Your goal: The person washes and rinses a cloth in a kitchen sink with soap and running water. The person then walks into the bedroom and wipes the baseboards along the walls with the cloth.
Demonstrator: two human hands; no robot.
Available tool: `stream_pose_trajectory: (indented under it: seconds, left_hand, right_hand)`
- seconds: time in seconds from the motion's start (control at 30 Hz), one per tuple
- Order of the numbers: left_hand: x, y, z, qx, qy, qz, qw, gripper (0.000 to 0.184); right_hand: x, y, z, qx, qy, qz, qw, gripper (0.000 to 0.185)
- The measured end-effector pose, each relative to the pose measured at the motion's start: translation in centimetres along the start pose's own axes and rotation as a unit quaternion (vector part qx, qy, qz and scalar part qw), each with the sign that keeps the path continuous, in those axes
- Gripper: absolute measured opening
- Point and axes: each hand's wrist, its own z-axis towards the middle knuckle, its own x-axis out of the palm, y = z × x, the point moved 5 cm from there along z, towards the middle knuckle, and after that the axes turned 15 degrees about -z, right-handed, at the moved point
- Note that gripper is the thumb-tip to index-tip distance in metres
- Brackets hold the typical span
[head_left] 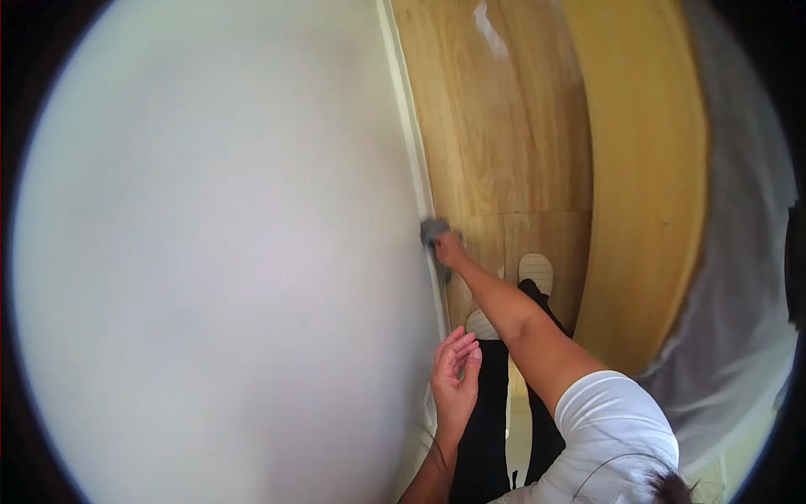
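Note:
My right hand (450, 250) reaches down to the foot of the wall, its fingers closed on a grey cloth (433, 229). The cloth is slightly blurred and presses against the white baseboard (410, 134). Closer to my body, my left hand (456, 370) hovers near the wall with loosely curled fingers and nothing in it. How far it is from the wall I cannot tell.
A plain white wall (227, 252) fills the left side. Wooden flooring (512, 151) runs beside it, with a whitish patch (490, 32) at the far end. My slippers (536, 269) stand on the floor. To the right are a yellow wooden edge (651, 168) and grey fabric (739, 218).

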Motion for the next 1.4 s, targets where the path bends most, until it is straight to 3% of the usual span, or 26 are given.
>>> stream_pose_trajectory:
  seconds: [0.07,0.23,0.3,0.4,0.47,0.5,0.53,0.63,0.67,0.77,0.83,0.87,0.93,1.07,1.13,1.17,1.2,1.3,1.4]
  left_hand:
    - [1.1,-3.5,-0.4,0.018,0.016,0.004,1.000,0.022]
    - [3.0,-8.9,-4.2,0.063,0.012,-0.032,0.997,0.021]
    - [2.3,-8.5,-5.7,0.098,0.016,-0.038,0.994,0.021]
    - [0.9,-6.8,-6.6,0.133,0.029,-0.062,0.989,0.022]
    - [0.4,-5.0,-6.5,0.142,0.047,-0.056,0.987,0.028]
    - [-0.6,-1.6,-5.0,0.147,0.049,-0.060,0.986,0.028]
    - [-0.6,-1.4,-5.0,0.144,0.048,-0.049,0.987,0.028]
    - [-0.9,-1.7,-6.1,0.140,0.042,-0.065,0.987,0.026]
    - [-0.3,-1.5,-5.6,0.143,0.041,-0.085,0.985,0.026]
    - [0.5,-0.7,-6.2,0.148,0.005,-0.099,0.984,0.025]
    - [0.6,2.3,-6.1,0.140,0.002,-0.114,0.984,0.025]
    - [1.7,-2.7,-5.7,0.127,-0.007,-0.131,0.983,0.025]
    - [2.6,-3.6,-4.6,0.098,-0.024,-0.134,0.986,0.025]
    - [5.6,-4.4,-0.9,0.068,-0.045,-0.146,0.986,0.026]
    - [6.8,-9.4,3.3,0.068,-0.023,-0.168,0.983,0.027]
    - [7.8,-10.6,4.9,0.078,-0.012,-0.189,0.979,0.027]
    - [8.7,-12.5,7.0,0.084,-0.011,-0.196,0.977,0.027]
    - [11.6,-17.6,12.5,0.170,0.016,-0.141,0.975,0.030]
    - [14.4,-21.7,18.3,0.236,0.050,-0.104,0.965,0.042]
  right_hand:
    - [-2.6,0.7,-2.3,0.065,0.015,0.032,0.997,0.012]
    - [-16.8,7.5,-6.4,0.014,-0.117,0.029,0.993,0.023]
    - [-19.1,8.0,-7.1,0.041,-0.122,0.170,0.977,0.025]
    - [-21.2,9.1,-6.8,0.027,-0.153,0.200,0.967,0.027]
    - [-21.4,9.0,-6.2,0.040,-0.151,0.231,0.960,0.027]
    - [-19.6,7.4,-5.0,0.012,-0.211,0.212,0.954,0.027]
    - [-19.4,7.1,-4.7,-0.008,-0.262,0.197,0.945,0.026]
    - [-17.1,6.3,-5.0,-0.011,-0.277,0.246,0.929,0.022]
    - [-15.0,5.0,-5.1,0.049,-0.242,0.261,0.933,0.020]
    - [-6.6,1.0,-6.4,0.070,-0.188,0.288,0.936,0.024]
    - [2.4,-3.4,-7.3,0.014,-0.060,0.190,0.980,0.024]
    - [3.4,-2.3,-7.7,-0.008,-0.024,0.146,0.989,0.026]
    - [4.7,-2.4,-9.6,-0.061,-0.065,0.071,0.993,0.028]
    - [-0.8,-1.3,-6.6,-0.132,-0.204,0.047,0.969,0.035]
    - [-7.2,1.1,-0.3,-0.122,-0.193,0.079,0.970,0.035]
    - [-8.8,1.5,2.9,-0.141,-0.082,-0.040,0.986,0.034]
    - [-11.9,3.5,4.7,-0.156,-0.109,-0.084,0.978,0.033]
    - [-20.4,8.5,10.5,-0.184,-0.197,-0.205,0.941,0.031]
    - [-26.0,11.6,16.2,-0.170,-0.269,-0.224,0.921,0.030]
